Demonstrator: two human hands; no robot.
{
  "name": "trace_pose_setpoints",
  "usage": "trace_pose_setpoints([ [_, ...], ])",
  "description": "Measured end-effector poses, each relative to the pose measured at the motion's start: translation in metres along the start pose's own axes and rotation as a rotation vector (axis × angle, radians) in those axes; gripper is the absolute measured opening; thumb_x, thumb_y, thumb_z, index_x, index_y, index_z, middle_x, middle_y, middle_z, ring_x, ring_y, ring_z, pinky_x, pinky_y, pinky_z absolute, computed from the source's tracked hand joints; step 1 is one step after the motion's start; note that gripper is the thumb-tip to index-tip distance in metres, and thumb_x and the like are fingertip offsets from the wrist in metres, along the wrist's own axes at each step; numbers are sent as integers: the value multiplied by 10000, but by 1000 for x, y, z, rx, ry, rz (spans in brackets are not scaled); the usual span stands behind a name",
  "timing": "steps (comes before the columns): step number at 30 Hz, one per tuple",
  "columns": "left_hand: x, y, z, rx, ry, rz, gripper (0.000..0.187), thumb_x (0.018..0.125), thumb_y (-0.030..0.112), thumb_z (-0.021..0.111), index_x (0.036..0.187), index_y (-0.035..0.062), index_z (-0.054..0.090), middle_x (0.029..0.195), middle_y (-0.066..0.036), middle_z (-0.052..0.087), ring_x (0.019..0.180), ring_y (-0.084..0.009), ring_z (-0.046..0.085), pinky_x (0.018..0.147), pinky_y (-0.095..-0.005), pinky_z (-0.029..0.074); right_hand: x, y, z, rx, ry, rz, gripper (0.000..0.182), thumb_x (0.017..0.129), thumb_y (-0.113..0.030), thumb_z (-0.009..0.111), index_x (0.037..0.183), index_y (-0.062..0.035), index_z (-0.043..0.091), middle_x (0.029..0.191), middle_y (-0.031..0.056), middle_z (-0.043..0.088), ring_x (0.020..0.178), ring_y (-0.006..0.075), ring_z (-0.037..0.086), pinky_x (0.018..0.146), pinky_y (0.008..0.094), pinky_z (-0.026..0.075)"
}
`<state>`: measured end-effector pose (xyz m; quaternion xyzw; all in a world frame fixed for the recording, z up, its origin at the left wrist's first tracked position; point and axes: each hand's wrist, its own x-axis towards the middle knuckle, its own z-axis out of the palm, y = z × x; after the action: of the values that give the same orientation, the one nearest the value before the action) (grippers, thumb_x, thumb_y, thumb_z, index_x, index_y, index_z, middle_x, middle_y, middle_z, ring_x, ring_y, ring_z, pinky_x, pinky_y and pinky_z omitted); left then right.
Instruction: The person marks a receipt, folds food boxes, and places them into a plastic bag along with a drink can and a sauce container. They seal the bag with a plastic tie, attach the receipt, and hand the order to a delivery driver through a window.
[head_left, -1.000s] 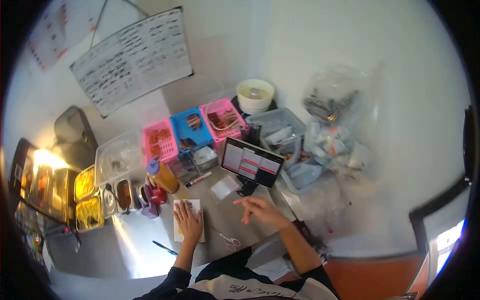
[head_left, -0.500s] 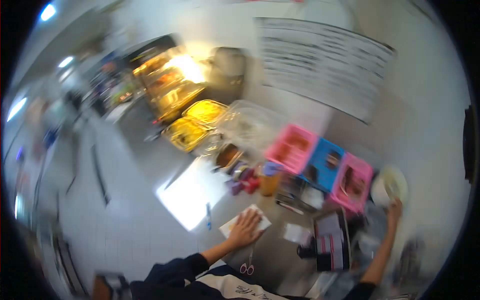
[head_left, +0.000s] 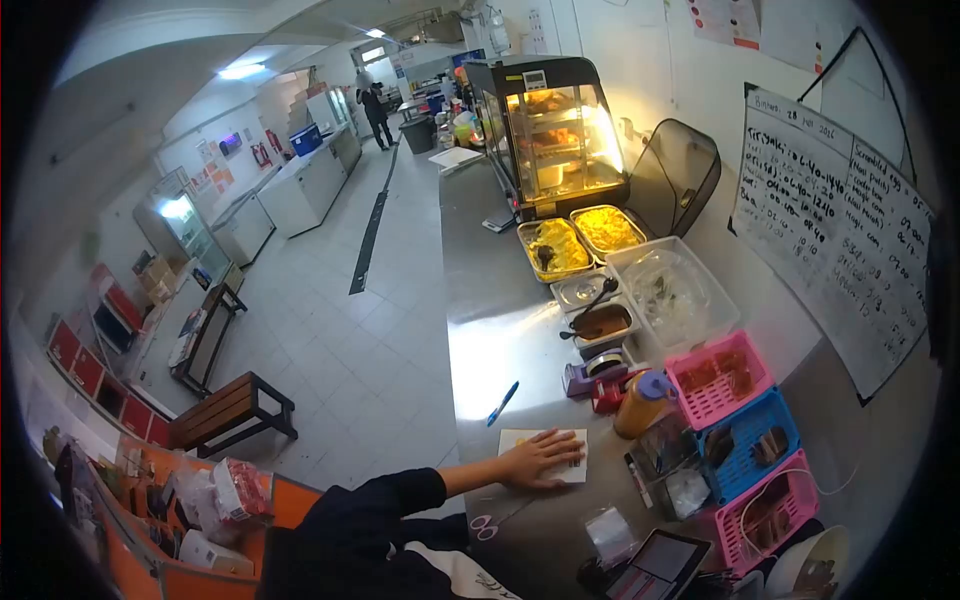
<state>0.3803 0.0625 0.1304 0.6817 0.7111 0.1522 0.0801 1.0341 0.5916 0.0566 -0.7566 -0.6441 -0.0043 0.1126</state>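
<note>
My left hand (head_left: 543, 460) lies flat with its fingers spread on a small sheet of white paper (head_left: 577, 474) on the steel counter. A blue pen (head_left: 503, 403) rests just beyond the paper. Pink-handled scissors (head_left: 486, 526) lie on the near side, close to my body. To the right of the paper are a marker (head_left: 638, 480) and a small clear plastic packet (head_left: 608, 534). A tablet (head_left: 657, 568) stands at the bottom edge. My right hand is out of the picture.
Along the wall side stand an orange bottle (head_left: 640, 408), a tape dispenser (head_left: 592, 373), pink (head_left: 718, 395) and blue (head_left: 745, 468) baskets, food trays (head_left: 553, 250) and a lit warmer (head_left: 545, 140). A bench (head_left: 232, 412) stands left. A person (head_left: 376, 108) is far back.
The view has swung left, showing more of the room and cutting off my right hand, which was at the white bowl. My left hand stays on the paper.
</note>
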Motion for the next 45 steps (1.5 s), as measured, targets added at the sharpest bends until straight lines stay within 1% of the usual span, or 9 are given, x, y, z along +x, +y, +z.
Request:
trace_pose_setpoints([
  [11, 1, 1, 3, 43, 11, 0, 643, 899, 457, 492, 1418, 120, 317, 1493, -109, 247, 1409, -291, 150, 1146, -464, 99, -4, -4, -58, 45, -55, -252, 724, 574, -376, 797, 1152, -57, 498, 1036, 225, 614, 910, 369, 612, 821, 424, 483],
  [13, 0, 2, 3, 46, 14, 5, 649, 896, 458, 499, 1419, 120, 315, 1492, -109, 249, 1408, -290, 152, 1146, -465, 102, -11, -18, -87, 39, 21, -164, 690, 566, -351, 806, 1108, -38, 515, 985, 229, 634, 853, 368, 631, 795, 404, 494],
  [16, 1, 3, 1, 51, 5, 0, 651, 892, 452, 509, 1417, 120, 317, 1488, -108, 258, 1406, -290, 161, 1145, -467, 110, -44, -50, -152, 488, 281, -60, 691, 603, -300, 796, 1156, -25, 486, 1066, 233, 611, 856, 388, 624, 802, 440, 500],
  [17, 1, 3, 1, 51, 13, 4, 651, 891, 451, 510, 1418, 120, 317, 1487, -108, 260, 1405, -290, 164, 1144, -469, 111, -28, -36, -137, 737, 367, -21, 703, 638, -295, 768, 1204, -41, 435, 1127, 228, 582, 882, 413, 613, 802, 520, 478],
  [23, -1, 3, -1, 22, 27, 11, 646, 890, 441, 510, 1418, 123, 317, 1477, -111, 277, 1403, -292, 172, 1143, -476, 113, -4, -26, -123, 1031, 299, 204, 670, 681, -268, 750, 1229, -60, 426, 1118, 202, 576, 901, 361, 595, 794, 467, 476],
  [35, -3, 2, 1, 20, 44, 9, 628, 892, 429, 512, 1407, 118, 331, 1470, -122, 291, 1398, -292, 189, 1141, -472, 134, 58, -20, -86, 1238, 171, 296, 610, 765, -216, 712, 1279, -98, 407, 1100, 150, 565, 937, 256, 560, 779, 361, 471],
  [42, 1, -7, 8, -51, 67, 16, 644, 843, 416, 583, 1373, 101, 397, 1444, -143, 338, 1369, -326, 262, 1106, -514, 186, 0, -87, -145, 1268, 82, 102, 579, 814, -185, 691, 1309, -119, 397, 1090, 119, 558, 959, 195, 539, 770, 300, 468],
  [44, 2, -6, 6, -49, 78, -1, 656, 820, 417, 603, 1369, 118, 405, 1440, -139, 345, 1369, -331, 259, 1110, -522, 174, -72, -150, -195, 1157, 2, -61, 571, 828, -176, 684, 1317, -126, 394, 1087, 110, 556, 965, 177, 533, 767, 282, 467],
  [45, 3, -4, 4, -51, 76, -18, 657, 809, 414, 611, 1370, 139, 408, 1438, -127, 350, 1368, -326, 262, 1114, -516, 173, -110, -182, -216, 1046, -16, -292, 621, 812, -133, 693, 1340, -129, 366, 1100, 94, 546, 909, 174, 542, 770, 305, 479],
])
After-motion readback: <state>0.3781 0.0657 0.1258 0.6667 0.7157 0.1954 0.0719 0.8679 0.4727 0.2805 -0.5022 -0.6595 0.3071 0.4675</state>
